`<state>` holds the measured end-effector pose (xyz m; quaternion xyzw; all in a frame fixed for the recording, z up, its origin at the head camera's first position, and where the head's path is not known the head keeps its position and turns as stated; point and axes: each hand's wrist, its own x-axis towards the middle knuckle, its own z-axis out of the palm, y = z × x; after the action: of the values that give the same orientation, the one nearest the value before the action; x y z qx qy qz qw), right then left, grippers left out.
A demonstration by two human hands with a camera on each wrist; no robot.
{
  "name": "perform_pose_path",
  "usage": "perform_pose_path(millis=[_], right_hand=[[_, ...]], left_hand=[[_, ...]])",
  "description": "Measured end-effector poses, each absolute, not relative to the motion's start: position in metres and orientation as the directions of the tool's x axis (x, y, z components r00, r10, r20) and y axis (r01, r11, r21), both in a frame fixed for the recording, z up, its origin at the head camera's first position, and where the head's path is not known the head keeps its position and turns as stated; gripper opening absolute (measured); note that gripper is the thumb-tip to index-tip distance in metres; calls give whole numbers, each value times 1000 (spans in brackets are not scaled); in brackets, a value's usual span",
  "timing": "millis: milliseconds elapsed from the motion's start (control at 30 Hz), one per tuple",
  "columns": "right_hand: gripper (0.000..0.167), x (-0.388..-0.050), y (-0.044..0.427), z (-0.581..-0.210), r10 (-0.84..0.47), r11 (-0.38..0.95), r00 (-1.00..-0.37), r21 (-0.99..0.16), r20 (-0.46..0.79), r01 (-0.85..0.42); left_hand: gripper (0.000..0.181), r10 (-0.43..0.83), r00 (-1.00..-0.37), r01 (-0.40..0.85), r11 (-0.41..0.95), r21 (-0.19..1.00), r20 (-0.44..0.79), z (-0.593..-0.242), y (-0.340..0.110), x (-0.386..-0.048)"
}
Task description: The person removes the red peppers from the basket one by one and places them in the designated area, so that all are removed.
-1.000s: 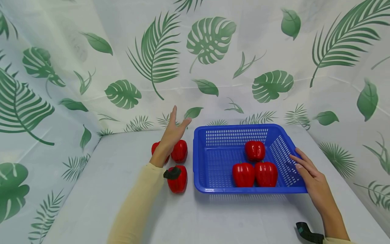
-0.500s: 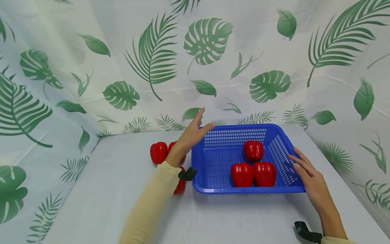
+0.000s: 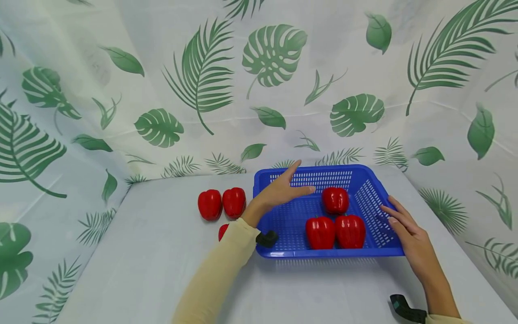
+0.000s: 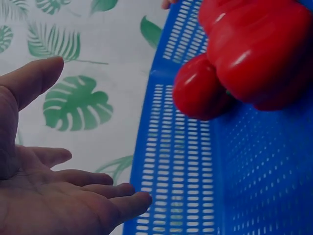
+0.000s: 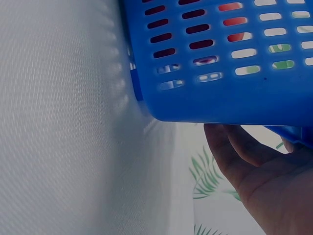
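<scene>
In the head view a blue perforated basket (image 3: 287, 253) holds three red bell peppers, one at the back (image 3: 335, 200) and two at the front (image 3: 320, 232). My left hand (image 3: 279, 191) hangs over the basket's left part, fingers extended and holding nothing; the left wrist view shows its palm (image 4: 58, 200) beside the perforated wall (image 4: 168, 161). At the basket's right side, my right hand (image 3: 414, 238) rests its fingers on the rim; in the right wrist view the fingers of that hand (image 5: 264, 171) touch the blue edge (image 5: 210, 105).
Two red peppers (image 3: 210, 204) (image 3: 234, 202) stand on the white table (image 3: 141, 252) left of the basket. A third pepper (image 3: 223, 231) is mostly hidden by the left sleeve. A leaf-patterned cloth (image 3: 226, 148) hangs behind the table.
My left hand has moved right, from above the peppers on the table to over the basket, uncovering two of them. My right hand has stayed at the basket's right side.
</scene>
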<state>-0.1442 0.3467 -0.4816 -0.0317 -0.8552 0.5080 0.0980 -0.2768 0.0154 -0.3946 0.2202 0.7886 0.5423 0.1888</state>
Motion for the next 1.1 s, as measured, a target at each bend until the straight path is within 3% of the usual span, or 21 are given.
perform_pose_path(millis=[333, 667, 900, 1100], right_hand=[[54, -143, 345, -480, 156, 488, -979, -872, 131, -39], [53, -143, 345, -479, 154, 489, -979, -871, 136, -44], [53, -143, 345, -480, 158, 493, -978, -869, 136, -41], [53, -143, 345, -480, 160, 497, -978, -867, 133, -36]], left_hand=[[98, 713, -653, 207, 495, 844, -257, -410, 36, -278], [92, 723, -532, 171, 602, 779, -442, -420, 44, -274], [78, 731, -484, 155, 613, 775, -481, -425, 47, -275], [63, 739, -498, 191, 604, 774, -454, -428, 46, -274]])
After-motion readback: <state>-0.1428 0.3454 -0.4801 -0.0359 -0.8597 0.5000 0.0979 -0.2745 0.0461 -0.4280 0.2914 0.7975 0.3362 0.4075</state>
